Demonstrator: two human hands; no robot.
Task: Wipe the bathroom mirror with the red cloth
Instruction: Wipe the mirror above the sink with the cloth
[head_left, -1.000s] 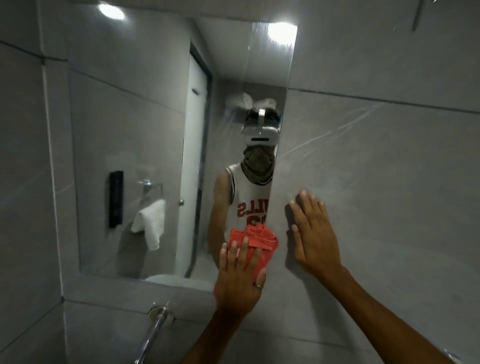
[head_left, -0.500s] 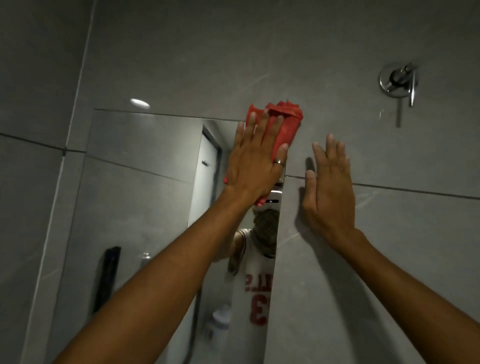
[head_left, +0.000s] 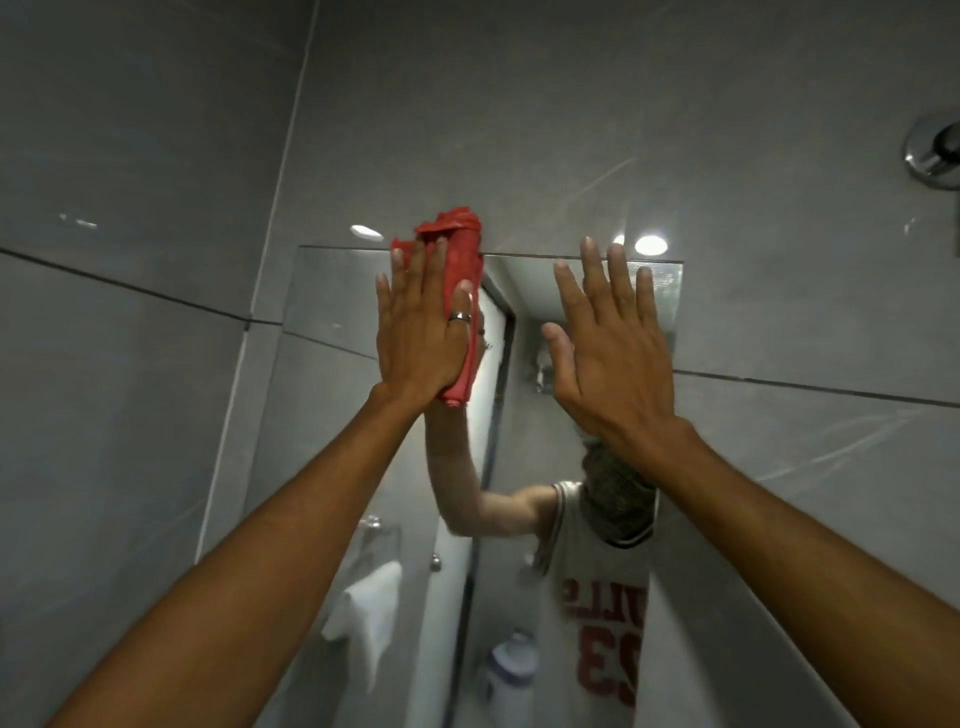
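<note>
The red cloth (head_left: 461, 254) is bunched against the top edge of the wall mirror (head_left: 332, 306), its upper end lapping onto the grey tile above. My left hand (head_left: 421, 332) presses flat on it, fingers extended upward, a ring on one finger. Only the cloth's top and right side show past the hand. My right hand (head_left: 608, 353) is spread flat over the mirror's upper right part, holding nothing. Whether it touches the glass I cannot tell.
Grey tiled wall (head_left: 623, 130) surrounds the mirror. A chrome fitting (head_left: 935, 156) sticks out of the wall at the far upper right. The mirror reflects a person in a white jersey, a white towel (head_left: 369, 608) on a ring, and a door.
My left hand carried the cloth from the mirror's lower part up to its top edge. My right hand shifted from the tile right of the mirror onto the mirror's upper right part.
</note>
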